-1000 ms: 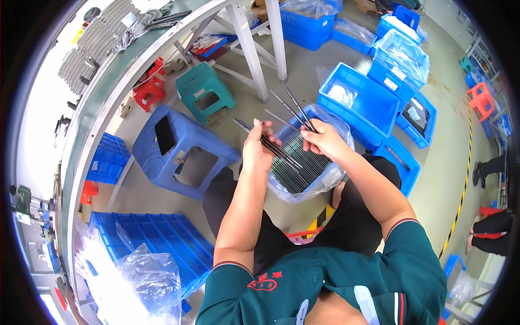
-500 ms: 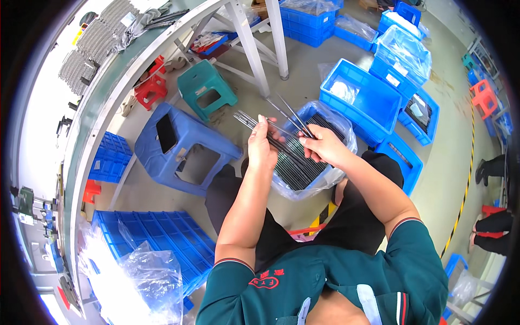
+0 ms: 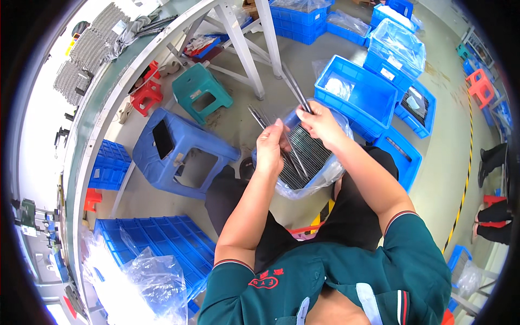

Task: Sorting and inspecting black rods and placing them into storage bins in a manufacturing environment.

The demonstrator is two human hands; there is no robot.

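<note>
Both hands have lifted slightly: my right hand (image 3: 319, 122) pinches two thin rods (image 3: 293, 86), my left hand (image 3: 271, 149) grips a few more above the lined bin (image 3: 311, 157), mostly full.

Thin dark metal strips (image 3: 295, 86) stand fanned upward above a plastic-lined blue bin (image 3: 309, 162) of identical strips.

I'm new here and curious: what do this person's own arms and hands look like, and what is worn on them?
Both forearms are bare, and the left hand and right hand wear no gloves. The short sleeves of a dark green shirt end above the elbows, each cuff edged with a thin red and white stripe. No watch, ring or wristband shows on either arm.
</note>
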